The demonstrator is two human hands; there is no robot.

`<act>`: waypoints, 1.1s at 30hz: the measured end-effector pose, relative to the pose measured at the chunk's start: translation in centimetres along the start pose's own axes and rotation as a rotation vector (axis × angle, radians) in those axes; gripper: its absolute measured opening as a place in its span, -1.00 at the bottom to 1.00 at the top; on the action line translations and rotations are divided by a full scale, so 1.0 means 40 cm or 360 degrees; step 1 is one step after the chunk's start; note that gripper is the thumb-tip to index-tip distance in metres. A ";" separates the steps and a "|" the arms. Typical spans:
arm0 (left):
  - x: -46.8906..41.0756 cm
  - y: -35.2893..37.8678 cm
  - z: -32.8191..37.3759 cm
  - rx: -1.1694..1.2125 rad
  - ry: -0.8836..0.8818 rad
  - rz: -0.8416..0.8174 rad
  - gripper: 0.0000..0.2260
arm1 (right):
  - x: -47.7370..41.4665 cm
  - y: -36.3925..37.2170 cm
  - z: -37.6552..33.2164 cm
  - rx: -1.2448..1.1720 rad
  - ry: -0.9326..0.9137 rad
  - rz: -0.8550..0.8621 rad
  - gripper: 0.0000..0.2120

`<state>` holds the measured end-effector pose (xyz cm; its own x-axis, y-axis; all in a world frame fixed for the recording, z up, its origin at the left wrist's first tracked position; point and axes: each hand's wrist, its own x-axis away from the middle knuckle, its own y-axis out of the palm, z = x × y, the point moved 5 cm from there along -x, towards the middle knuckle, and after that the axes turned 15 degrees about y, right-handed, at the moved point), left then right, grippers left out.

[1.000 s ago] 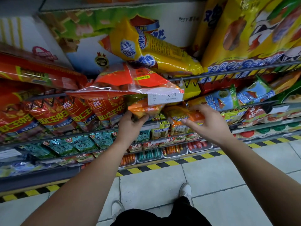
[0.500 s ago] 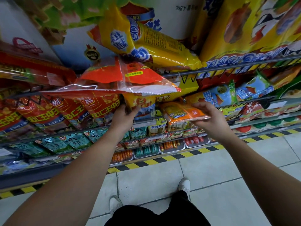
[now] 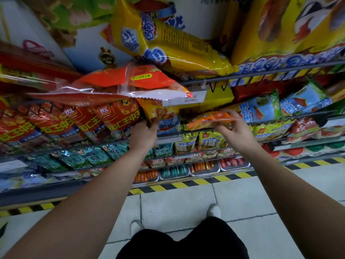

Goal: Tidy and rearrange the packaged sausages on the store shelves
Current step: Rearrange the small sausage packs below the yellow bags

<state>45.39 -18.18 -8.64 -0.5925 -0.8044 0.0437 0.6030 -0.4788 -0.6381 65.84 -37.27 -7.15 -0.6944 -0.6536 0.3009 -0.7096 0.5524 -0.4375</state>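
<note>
Orange packet, red packs, yellow bag, black-and-yellow striped floor tape

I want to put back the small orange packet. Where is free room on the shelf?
One gap shows, just behind the orange packet, between the lion-print pack at the left hand and the blue packs. Elsewhere packs overlap.

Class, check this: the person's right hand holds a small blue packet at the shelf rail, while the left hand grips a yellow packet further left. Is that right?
Not quite. The head view shows the packet in the right hand is orange, not blue. The left hand does grip a yellow packet further left.
</note>
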 end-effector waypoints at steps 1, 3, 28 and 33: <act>0.003 0.000 0.002 0.0003 -0.0003 0.0019 -0.60 | -0.009 0.002 -0.006 -0.0006 -0.0003 -0.0018 -0.73; 0.008 0.000 0.005 0.0009 -0.0014 0.0070 -0.61 | -0.029 0.002 -0.015 -0.0043 -0.0011 -0.0072 -0.73; 0.128 0.105 0.073 -0.0256 -0.0236 0.0371 -0.50 | -0.131 -0.017 -0.092 -0.0087 0.0188 -0.0345 -0.59; 0.123 0.120 0.097 -0.0282 -0.0197 0.0282 -0.47 | -0.149 0.002 -0.080 -0.0141 0.0308 -0.0286 -0.55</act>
<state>47.44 -25.81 -8.48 -0.4099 -0.9121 0.0060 0.5820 -0.2666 -0.7682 69.55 -31.67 -6.26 -0.5605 -0.6390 0.5269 -0.8252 0.4852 -0.2893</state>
